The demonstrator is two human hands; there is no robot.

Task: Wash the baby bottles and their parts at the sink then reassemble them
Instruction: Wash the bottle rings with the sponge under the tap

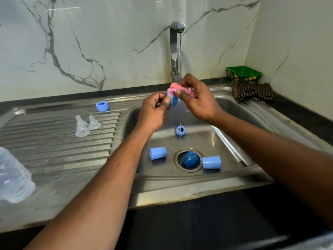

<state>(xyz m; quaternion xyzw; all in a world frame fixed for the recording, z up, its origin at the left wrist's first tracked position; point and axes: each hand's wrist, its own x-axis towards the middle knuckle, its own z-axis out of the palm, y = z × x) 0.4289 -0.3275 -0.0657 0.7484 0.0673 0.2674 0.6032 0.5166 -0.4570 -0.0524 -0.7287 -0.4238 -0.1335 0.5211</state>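
Note:
My left hand [155,110] pinches a small blue bottle part [173,100] above the sink basin [232,112]. My right hand [196,98] grips a pink sponge [175,88] pressed against that part, under a thin water stream from the tap [175,51]. In the basin lie two blue caps [158,153] [211,162] and a blue ring [180,130]. Another blue ring [102,106] and two clear nipples [81,127] [94,123] sit on the ribbed drainboard [54,145]. A clear bottle [14,177] lies at the left edge.
A blue scrubber [190,159] sits on the drain strainer. A striped cloth [252,91] and a green tub [244,73] occupy the back right corner. Marble wall rises behind the sink; a dark counter edge runs along the front.

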